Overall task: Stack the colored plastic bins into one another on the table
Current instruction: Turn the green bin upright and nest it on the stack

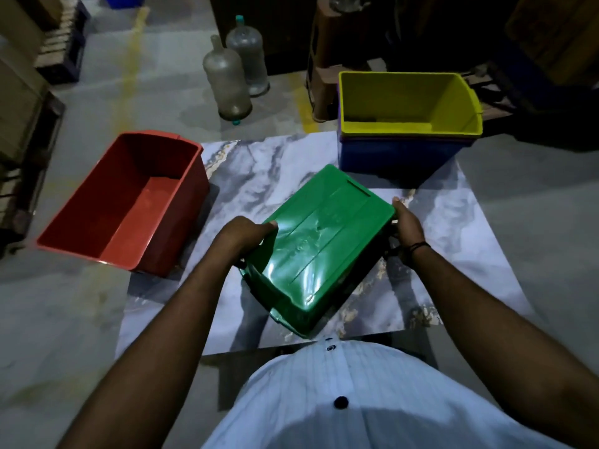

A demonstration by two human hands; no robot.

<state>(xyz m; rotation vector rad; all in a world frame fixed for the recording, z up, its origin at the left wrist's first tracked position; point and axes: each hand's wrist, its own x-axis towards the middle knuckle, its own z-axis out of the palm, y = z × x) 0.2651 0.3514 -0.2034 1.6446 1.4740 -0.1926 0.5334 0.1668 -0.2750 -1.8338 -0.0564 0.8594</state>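
Dim warehouse floor surrounds a low marble-patterned bench (291,163), with two large clear water jugs (227,82) standing on the concrete beyond it and dark pallets and cartons along the edges. At the far right corner of the bench a yellow bin (408,124) sits nested inside a blue bin (395,157), with a thin purplish rim showing between them that may be a third bin, though that is hard to tell. The yellow bin looks empty apart from shadow on its floor. On the left, a red bin (129,202) rests open side up, overhanging the bench's left edge, and it too holds nothing. In the middle, close to the person's pale shirt (356,400), a green bin (321,244) is turned bottom side up and tilted, so its inside cannot be seen. The left hand (243,234) grips its left edge and the right hand (408,228) its right edge, both closed on the plastic; whether the bin is lifted clear or touches the bench is unclear. By this layout the stacking seems partly done: one stack is begun, and the green and red bins remain to be added, the green one likely needing to be righted first.
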